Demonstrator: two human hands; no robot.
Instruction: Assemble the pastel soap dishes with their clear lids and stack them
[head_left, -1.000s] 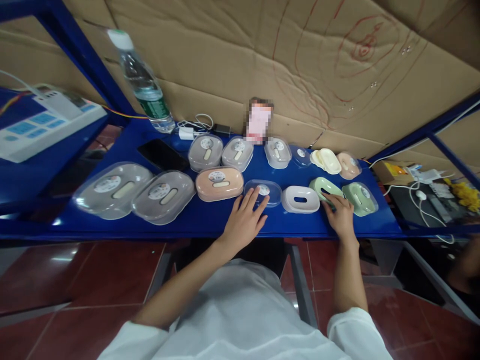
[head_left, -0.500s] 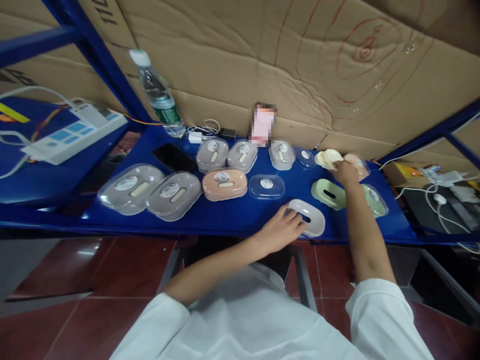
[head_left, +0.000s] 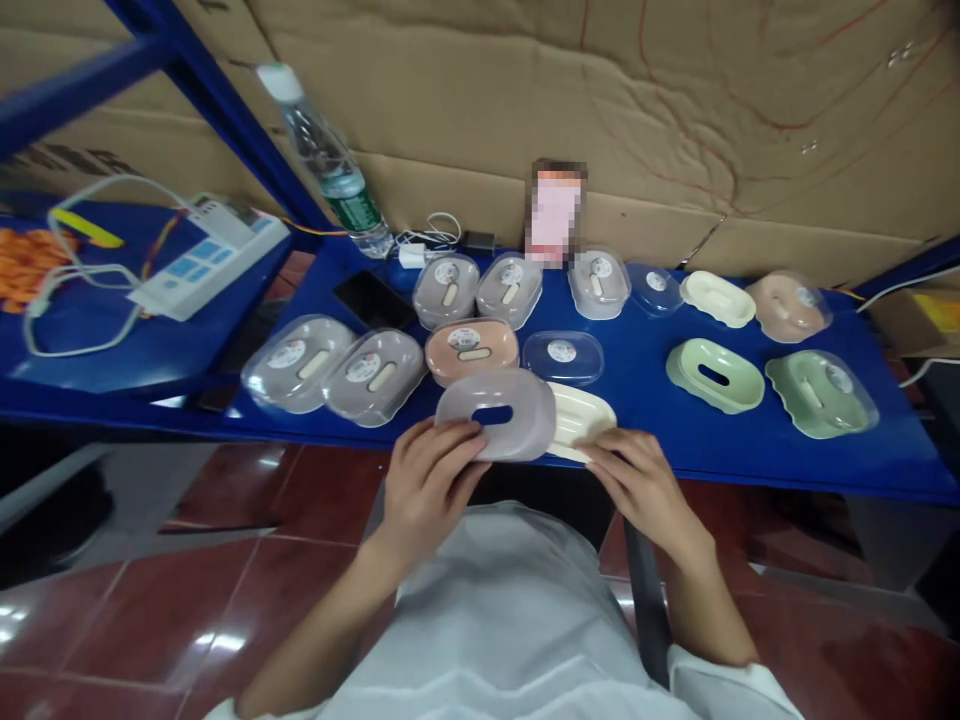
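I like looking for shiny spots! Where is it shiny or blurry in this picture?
In the head view, white glare shows on the floor tiles at lower left; small highlights dot the clear lid of the leftmost gray box; the phone against the cardboard is pixelated.

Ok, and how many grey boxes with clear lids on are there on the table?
5. Front row: a leftmost box and a second box on its right. Back row: a left box, a middle box, and a right box beside a loose clear lid.
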